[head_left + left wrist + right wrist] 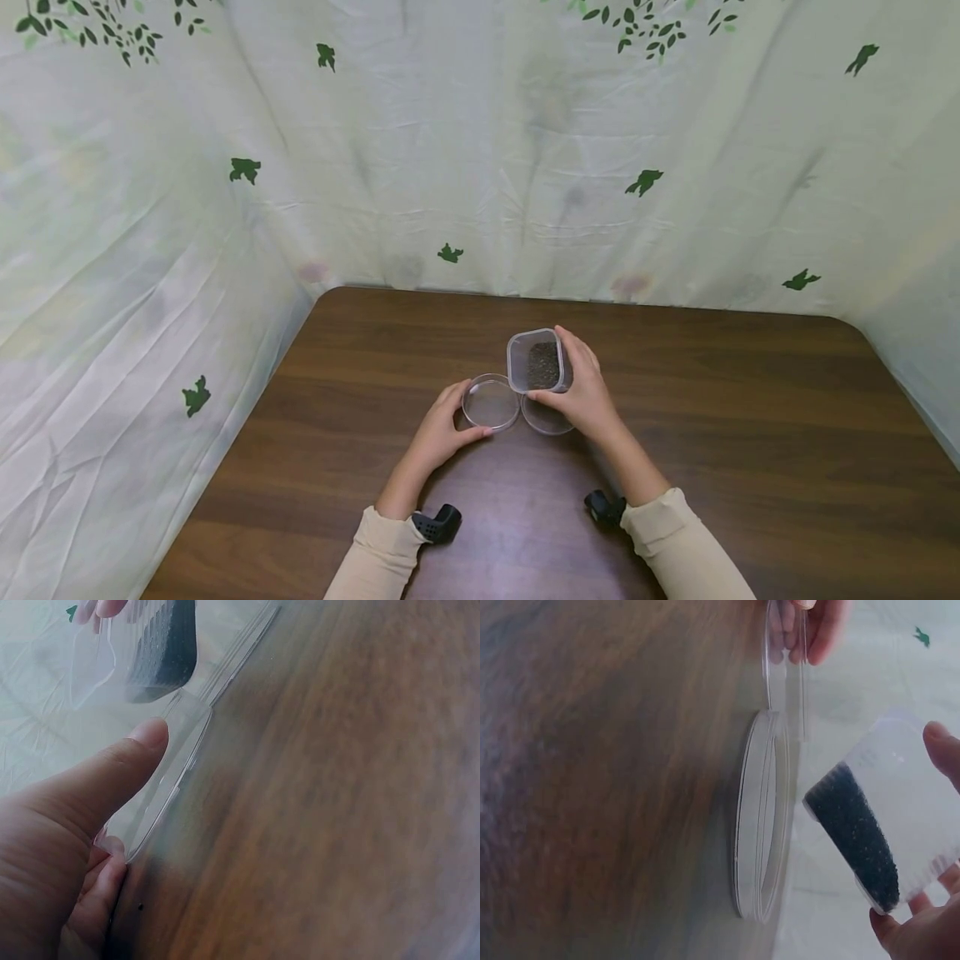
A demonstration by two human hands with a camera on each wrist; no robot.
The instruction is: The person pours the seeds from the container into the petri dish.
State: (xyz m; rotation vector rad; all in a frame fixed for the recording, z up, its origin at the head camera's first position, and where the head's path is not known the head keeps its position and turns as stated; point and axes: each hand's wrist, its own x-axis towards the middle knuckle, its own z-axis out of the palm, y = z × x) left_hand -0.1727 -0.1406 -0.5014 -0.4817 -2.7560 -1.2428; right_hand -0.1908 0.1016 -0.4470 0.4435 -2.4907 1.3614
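Holding the clear tub of dark grains in the right hand, between thumb and fingers, above the right dish, with mouth leaning toward the left dish. Gripping the left dish by its rim in the left hand, with thumb on the side away from the far edge of the table and fingers toward its far-left corner. Cannot tell whether lifted or resting. Working between the far-left and far-right corners, short of the far edge. Judging by the tilt, probably preparing to tip grains leftward. To do so well, centre the lip low over the left dish, steady its rim, tilt gradually, tap rather than shake, and avoid spilling between rims.
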